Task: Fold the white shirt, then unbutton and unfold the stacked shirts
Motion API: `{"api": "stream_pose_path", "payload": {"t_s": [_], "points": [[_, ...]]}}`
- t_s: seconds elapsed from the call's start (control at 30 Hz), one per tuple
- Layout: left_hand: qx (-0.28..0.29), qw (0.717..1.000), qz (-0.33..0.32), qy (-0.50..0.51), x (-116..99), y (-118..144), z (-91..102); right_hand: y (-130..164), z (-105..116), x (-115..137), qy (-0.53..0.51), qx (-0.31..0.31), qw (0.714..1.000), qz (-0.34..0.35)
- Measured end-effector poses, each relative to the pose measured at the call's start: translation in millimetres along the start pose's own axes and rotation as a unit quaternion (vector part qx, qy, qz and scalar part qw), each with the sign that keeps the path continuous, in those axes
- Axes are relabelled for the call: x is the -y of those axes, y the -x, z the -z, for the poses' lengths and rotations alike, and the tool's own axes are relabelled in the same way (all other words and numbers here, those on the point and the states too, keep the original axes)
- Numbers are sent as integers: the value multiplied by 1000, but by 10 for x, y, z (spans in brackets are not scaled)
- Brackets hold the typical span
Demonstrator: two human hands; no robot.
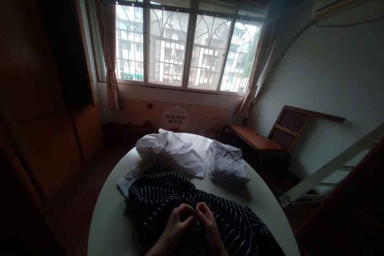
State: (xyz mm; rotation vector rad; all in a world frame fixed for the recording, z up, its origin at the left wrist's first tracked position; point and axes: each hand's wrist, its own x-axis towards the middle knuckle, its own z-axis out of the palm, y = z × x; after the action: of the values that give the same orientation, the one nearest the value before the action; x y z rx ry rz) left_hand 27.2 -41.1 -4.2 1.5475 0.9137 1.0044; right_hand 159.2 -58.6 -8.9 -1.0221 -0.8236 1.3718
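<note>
Both our hands, left and right, pinch together on the striped shirt spread on the near part of the table. Our fingertips meet at one small spot (a button, perhaps; too dim to tell). Tugging there could drag the shirt against the crumpled white heap touching its far edge, or slide it off the rim.

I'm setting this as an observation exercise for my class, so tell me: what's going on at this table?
A person works with both bare hands on a dark navy shirt with thin white stripes, spread over a round white table. The left hand and right hand pinch the fabric close together near its middle. Behind it lies a crumpled white shirt, and to the right sits a neatly folded stack of white shirts.
</note>
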Motion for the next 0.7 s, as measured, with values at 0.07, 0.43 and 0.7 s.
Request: {"api": "stream_pose_path", "payload": {"t_s": [0.07, 0.43, 0.7], "points": [[2, 1000, -1, 2, -25, -4, 6, 6, -11, 13, 6, -2, 1000, 0], [-5, 1000, -16, 1, -46, 10, 2, -12, 10, 45, 116, 11, 991, 68], [-14, 1000, -6, -2, -38, 5, -8, -32, 65, 30, 190, 10, 977, 91]]}}
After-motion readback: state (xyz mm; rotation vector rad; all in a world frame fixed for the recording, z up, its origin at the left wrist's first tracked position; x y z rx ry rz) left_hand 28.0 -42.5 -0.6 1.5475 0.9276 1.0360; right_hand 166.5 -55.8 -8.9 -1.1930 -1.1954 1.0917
